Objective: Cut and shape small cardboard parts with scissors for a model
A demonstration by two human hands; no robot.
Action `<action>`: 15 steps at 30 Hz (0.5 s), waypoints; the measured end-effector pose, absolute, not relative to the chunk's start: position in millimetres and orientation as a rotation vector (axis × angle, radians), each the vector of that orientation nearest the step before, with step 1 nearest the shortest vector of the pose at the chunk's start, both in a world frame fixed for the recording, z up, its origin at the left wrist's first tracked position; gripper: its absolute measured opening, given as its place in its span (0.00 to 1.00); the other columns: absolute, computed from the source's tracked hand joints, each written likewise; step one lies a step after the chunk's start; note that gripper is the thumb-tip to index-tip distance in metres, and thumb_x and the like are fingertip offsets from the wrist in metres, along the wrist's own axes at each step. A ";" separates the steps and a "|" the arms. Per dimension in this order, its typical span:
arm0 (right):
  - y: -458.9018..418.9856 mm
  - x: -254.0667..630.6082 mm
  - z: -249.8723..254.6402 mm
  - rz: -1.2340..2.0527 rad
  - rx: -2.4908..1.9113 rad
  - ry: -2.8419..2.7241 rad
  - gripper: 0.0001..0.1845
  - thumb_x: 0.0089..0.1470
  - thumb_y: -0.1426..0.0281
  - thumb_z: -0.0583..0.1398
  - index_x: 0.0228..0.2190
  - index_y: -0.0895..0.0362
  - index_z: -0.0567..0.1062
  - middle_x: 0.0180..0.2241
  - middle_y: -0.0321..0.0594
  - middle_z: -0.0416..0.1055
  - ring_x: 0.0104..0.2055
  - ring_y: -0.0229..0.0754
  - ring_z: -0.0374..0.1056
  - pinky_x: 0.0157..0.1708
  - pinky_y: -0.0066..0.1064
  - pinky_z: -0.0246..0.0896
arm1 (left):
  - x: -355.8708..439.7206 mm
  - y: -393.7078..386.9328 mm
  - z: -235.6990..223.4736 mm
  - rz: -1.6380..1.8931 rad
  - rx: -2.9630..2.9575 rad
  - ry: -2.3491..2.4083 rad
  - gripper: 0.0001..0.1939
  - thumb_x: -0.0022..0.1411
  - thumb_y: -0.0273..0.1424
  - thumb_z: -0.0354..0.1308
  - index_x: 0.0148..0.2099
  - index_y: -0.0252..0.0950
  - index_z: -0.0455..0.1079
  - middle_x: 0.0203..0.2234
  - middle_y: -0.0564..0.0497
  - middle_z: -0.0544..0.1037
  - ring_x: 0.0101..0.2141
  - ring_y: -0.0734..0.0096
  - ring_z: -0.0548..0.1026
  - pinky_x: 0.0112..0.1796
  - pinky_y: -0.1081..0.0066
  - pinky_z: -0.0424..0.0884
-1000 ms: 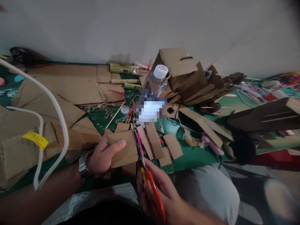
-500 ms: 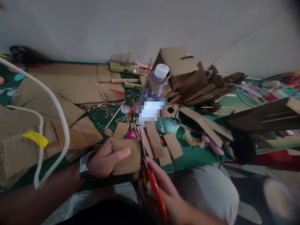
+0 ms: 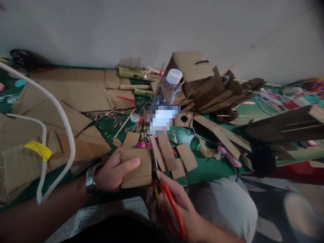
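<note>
My left hand (image 3: 113, 172) is closed on a small square cardboard piece (image 3: 138, 173), the thumb lying flat across its face. In my right hand (image 3: 174, 199) is a pair of scissors (image 3: 172, 206) with red-orange handles and some yellow on the inner side. The blades point away from me, along the right edge of the cardboard piece. Whether they bite into the edge I cannot tell. Just beyond lie several cut cardboard strips (image 3: 167, 152) and a pink-purple item (image 3: 143, 145), partly hidden.
A plastic bottle (image 3: 169, 86) with a white cap stands behind a pixelated bright patch. Large cardboard sheets (image 3: 76, 87) cover the left, with a white cable (image 3: 67, 128) looping in front. A cardboard box (image 3: 192, 65), bamboo pieces (image 3: 131, 72) and a pink glue gun (image 3: 229, 157) lie about.
The scissors' handles have spread and swung slightly right and down with my right hand. My left hand and the cardboard piece have hardly shifted.
</note>
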State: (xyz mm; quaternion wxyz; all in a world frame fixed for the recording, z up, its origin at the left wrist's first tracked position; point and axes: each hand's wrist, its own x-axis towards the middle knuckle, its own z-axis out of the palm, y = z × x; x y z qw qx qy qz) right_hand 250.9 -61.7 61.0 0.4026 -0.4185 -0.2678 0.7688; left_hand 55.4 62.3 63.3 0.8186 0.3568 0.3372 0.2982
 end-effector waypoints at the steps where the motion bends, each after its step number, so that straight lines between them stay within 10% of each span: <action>1: -61.2 251.1 60.6 1.942 -1.050 -0.682 0.36 0.65 0.49 0.65 0.68 0.46 0.66 0.39 0.38 0.72 0.25 0.29 0.69 0.24 0.22 0.64 | 55.6 62.6 63.6 0.631 0.749 0.726 0.18 0.58 0.44 0.73 0.41 0.34 0.84 0.33 0.45 0.86 0.32 0.62 0.83 0.33 0.70 0.81; 15: -60.2 248.4 59.8 1.926 -1.102 -0.586 0.36 0.60 0.48 0.69 0.63 0.49 0.70 0.33 0.34 0.71 0.18 0.29 0.67 0.16 0.19 0.60 | 56.2 60.5 61.7 0.608 0.796 0.681 0.20 0.61 0.45 0.72 0.44 0.33 0.84 0.33 0.45 0.86 0.33 0.63 0.84 0.34 0.72 0.80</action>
